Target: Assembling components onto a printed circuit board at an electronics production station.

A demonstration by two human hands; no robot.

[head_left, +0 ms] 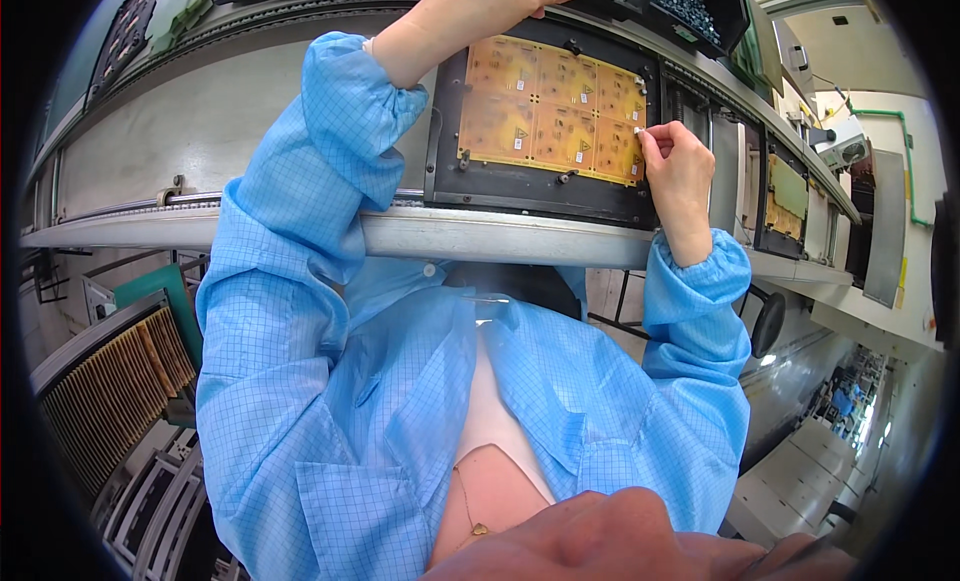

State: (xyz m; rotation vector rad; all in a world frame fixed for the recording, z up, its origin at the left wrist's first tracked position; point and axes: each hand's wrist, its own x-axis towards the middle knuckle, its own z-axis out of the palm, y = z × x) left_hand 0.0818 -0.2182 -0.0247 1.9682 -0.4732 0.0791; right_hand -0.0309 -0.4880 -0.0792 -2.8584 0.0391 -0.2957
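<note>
A tiny white label (pixel 638 131) is pinched between thumb and forefinger of the right hand (pixel 678 166) at the right edge of the orange panel (pixel 553 108), which is laid in a black carrier (pixel 540 189). The left hand (pixel 490 6) is rested at the carrier's top edge; its finger state cannot be told.

A glossy amber panel (pixel 553 109) sits in a matt black tray (pixel 540 196) on a brushed-metal rail (pixel 500 239); sleeves (pixel 330 161) are checked cloth.

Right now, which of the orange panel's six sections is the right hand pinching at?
The lower-right section of the orange panel: the right hand pinches a small white piece at its right edge. The left hand rests above the panel's top.
</note>
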